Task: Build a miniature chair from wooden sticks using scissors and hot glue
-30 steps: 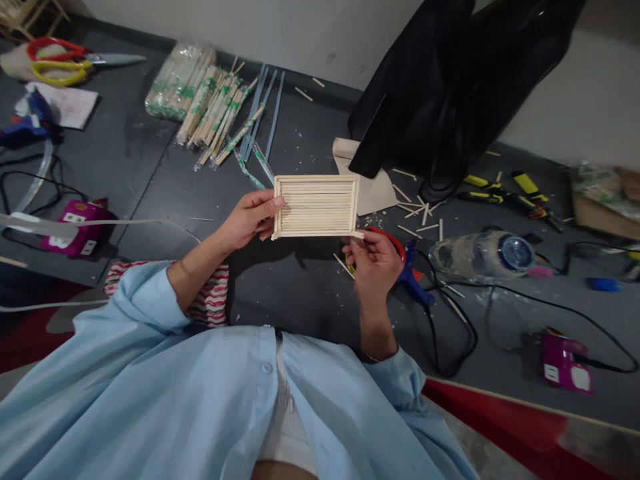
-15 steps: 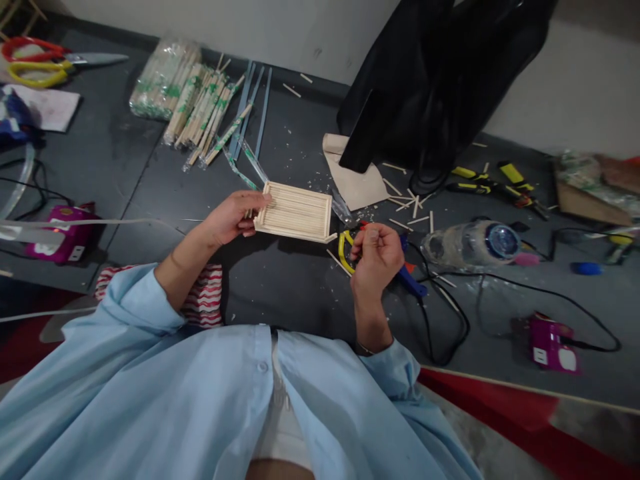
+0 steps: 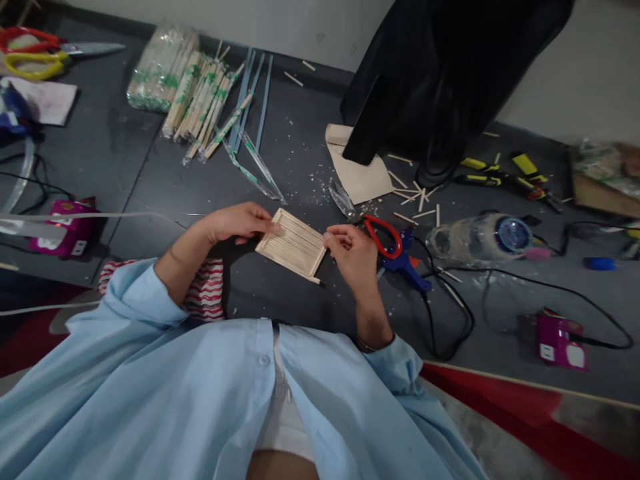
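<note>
A small rectangular tray of pale wooden sticks (image 3: 294,250), with a raised stick border, is held tilted above the dark table. My left hand (image 3: 237,222) grips its upper left corner, the thumb lying over the slats. At the upper right corner, the thumb and fingers of my right hand (image 3: 353,255) are pinched against the edge; anything small between them is hidden. Just beyond my right hand lie red-handled scissors (image 3: 384,237) and a blue glue gun (image 3: 410,267). One stick end pokes out at the tray's lower right corner.
Wrapped chopsticks (image 3: 205,107) and blue strips (image 3: 265,100) lie at the back left. Loose stick pieces (image 3: 406,219) are scattered before a black bag (image 3: 450,80). A plastic bottle (image 3: 480,239), cables and a purple power box (image 3: 560,340) sit to the right.
My right hand has moved left from over the scissors to the tray's right edge. The tray has turned clockwise, its right side dropping toward me. The scissors' red handle is now uncovered.
</note>
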Demonstrator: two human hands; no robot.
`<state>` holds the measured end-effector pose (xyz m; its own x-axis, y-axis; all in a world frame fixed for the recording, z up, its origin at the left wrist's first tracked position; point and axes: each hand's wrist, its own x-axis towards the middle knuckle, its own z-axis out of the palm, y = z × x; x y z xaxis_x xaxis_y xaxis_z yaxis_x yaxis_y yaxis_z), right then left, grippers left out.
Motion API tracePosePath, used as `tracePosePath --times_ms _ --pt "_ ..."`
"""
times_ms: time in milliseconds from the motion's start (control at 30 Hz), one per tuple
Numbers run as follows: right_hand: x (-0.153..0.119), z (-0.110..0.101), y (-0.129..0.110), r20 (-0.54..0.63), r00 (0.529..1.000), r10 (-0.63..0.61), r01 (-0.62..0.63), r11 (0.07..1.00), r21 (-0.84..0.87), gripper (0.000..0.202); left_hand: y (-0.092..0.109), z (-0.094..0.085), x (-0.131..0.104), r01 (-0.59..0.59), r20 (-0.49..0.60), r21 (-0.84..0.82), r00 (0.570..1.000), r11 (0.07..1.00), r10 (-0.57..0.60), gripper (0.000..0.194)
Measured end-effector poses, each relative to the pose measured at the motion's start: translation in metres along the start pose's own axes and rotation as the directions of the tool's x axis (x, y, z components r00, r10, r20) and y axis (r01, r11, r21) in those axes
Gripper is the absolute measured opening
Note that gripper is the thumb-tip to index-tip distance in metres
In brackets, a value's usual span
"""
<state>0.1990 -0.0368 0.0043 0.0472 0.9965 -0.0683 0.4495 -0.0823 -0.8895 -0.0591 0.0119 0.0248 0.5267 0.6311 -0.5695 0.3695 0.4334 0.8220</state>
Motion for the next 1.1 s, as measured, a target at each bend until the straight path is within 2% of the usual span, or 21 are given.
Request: tracePosePath --times_ms 133,200,267,333,400,533,667,733,800,867,967,1033,1100 --pt "-0.001 0.001 0.001 -0.004 0.999 -0.041 0.041 0.992 -0.122 0.022 0.005 -0.002 -0.005 0.073 0.063 0.350 0.993 0.934 -0.101 0.040" --pt "-0.001 0.000 0.000 -0.019 0.997 -0.074 0.068 0.976 -0.208 0.022 0.005 -0.006 -0.008 0.089 0.029 0.449 0.993 0.889 -0.115 0.039" --pt "-0.002 -0.002 -0.001 -0.025 0.995 -0.093 0.081 0.948 -0.307 0.021 0.005 -0.008 -0.009 0.088 -0.054 0.480 0.996 0.873 -0.071 0.036" --pt "-0.005 -0.004 -0.003 -0.011 0.996 -0.092 0.080 0.912 -0.402 0.022 0.004 -0.009 -0.008 0.070 -0.141 0.481 0.990 0.874 -0.002 0.034" --pt "-0.008 -0.005 -0.004 0.013 0.997 -0.071 0.069 0.876 -0.477 0.022 0.003 -0.007 -0.007 0.043 -0.176 0.478 0.983 0.877 0.047 0.033" --pt "-0.012 -0.003 -0.006 0.073 0.996 -0.060 0.088 0.868 -0.488 0.021 0.002 0.000 -0.004 0.021 -0.140 0.497 0.989 0.867 0.056 0.028" --pt "-0.010 -0.002 -0.006 0.069 0.994 -0.080 0.102 0.894 -0.437 0.022 0.002 0.001 -0.004 0.033 -0.057 0.501 0.998 0.865 -0.005 0.020" --pt "-0.010 -0.003 -0.007 0.076 0.995 -0.060 0.087 0.898 -0.432 0.020 0.002 0.000 -0.005 0.003 -0.057 0.503 0.998 0.864 0.030 0.021" --pt "-0.009 -0.004 -0.007 0.083 0.996 -0.040 0.073 0.897 -0.437 0.018 0.001 -0.001 -0.005 -0.031 -0.106 0.492 0.990 0.870 0.095 0.026" --pt "-0.010 -0.005 -0.008 0.056 0.997 -0.062 0.080 0.902 -0.425 0.017 0.001 0.000 -0.006 -0.043 -0.187 0.431 0.973 0.902 0.136 0.028" --pt "-0.010 -0.007 -0.009 -0.051 0.987 -0.153 0.123 0.917 -0.380 0.020 0.001 0.002 -0.004 -0.110 -0.295 0.247 0.938 0.963 0.183 0.026" --pt "-0.009 -0.011 -0.010 -0.140 0.970 -0.201 0.131 0.908 -0.397 0.021 0.000 0.003 -0.002 -0.166 -0.339 0.162 0.916 0.973 0.213 0.022" --pt "-0.009 -0.018 -0.012 -0.215 0.950 -0.225 0.107 0.885 -0.453 0.021 0.000 0.002 0.001 -0.162 -0.359 0.151 0.910 0.975 0.206 0.019"
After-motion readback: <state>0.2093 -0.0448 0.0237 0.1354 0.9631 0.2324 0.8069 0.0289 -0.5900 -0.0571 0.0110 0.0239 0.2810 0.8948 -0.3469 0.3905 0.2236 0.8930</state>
